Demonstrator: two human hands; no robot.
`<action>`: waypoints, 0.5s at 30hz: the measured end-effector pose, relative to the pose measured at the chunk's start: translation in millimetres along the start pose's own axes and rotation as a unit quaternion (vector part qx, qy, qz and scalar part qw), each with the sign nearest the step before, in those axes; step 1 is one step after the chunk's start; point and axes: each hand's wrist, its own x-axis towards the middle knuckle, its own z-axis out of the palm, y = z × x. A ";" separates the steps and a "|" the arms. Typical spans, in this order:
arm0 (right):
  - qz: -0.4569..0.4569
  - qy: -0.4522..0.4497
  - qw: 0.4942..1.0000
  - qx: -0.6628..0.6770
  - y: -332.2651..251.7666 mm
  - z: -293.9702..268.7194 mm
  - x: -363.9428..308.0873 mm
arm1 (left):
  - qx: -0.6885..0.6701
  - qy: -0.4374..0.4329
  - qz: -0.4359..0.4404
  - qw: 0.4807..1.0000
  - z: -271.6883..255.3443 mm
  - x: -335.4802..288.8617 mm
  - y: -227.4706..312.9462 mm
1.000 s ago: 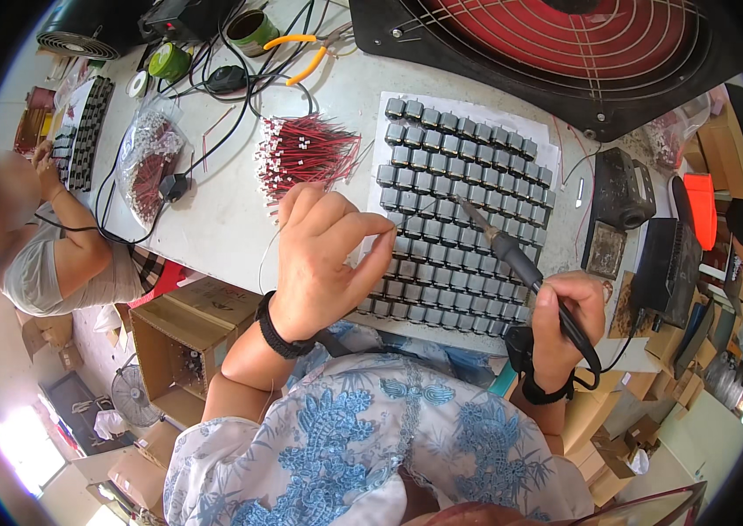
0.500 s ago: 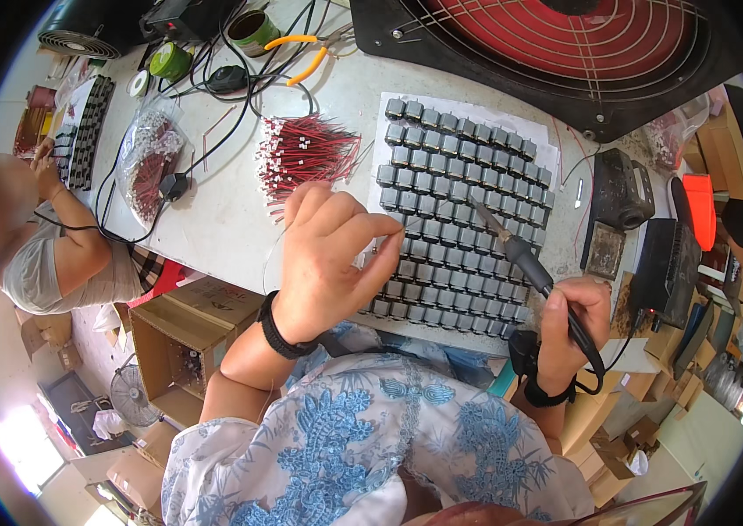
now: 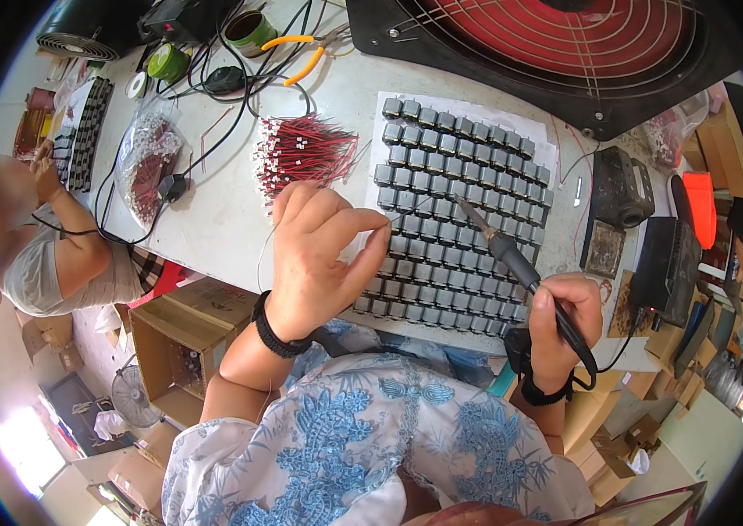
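Observation:
Rows of small grey metal motors [image 3: 440, 232] stand close together on a white sheet [image 3: 543, 140] in front of me. My right hand [image 3: 567, 320] is closed around the handle of a soldering iron [image 3: 511, 256]. The iron's tip points left and away from me, over the middle rows; whether it touches a motor I cannot tell. Over the left side of the rows, my left hand [image 3: 314, 250] pinches a thin solder wire [image 3: 408, 210], its end reaching toward the iron's tip. Beyond that hand lies a pile of red and black leads with white connectors [image 3: 301, 151].
A large red fan with a wire guard [image 3: 564, 53] stands at the far right. Orange-handled pliers [image 3: 305, 66], a green spool [image 3: 170, 61] and tangled black cables lie at the far left. A bag of leads [image 3: 150, 162] sits nearer a co-worker [image 3: 73, 254]. Black equipment [image 3: 621, 188] stands right.
The iron and my right hand have moved slightly left, bringing the tip closer to the solder wire. My left hand has shifted a little left, still pinching.

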 end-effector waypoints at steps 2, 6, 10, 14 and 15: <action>-0.002 -0.008 1.000 -0.002 -0.3 0.4 0.9 | 0.000 -0.004 -0.006 1.000 -0.2 -0.5 0.1; -0.013 -0.015 1.000 -0.011 -0.1 1.2 1.5 | 0.000 -0.009 -0.009 1.000 -1.4 -1.0 0.5; -0.012 -0.003 1.000 -0.011 -0.3 1.8 0.6 | 0.000 -0.011 -0.010 1.000 -1.1 -1.4 1.3; -0.004 -0.004 1.000 0.000 -1.2 0.4 -0.5 | -0.004 -0.016 -0.009 1.000 0.2 -1.8 0.4; -0.004 -0.004 1.000 0.000 -1.6 0.3 -0.3 | -0.005 -0.015 -0.010 1.000 0.2 -1.6 0.4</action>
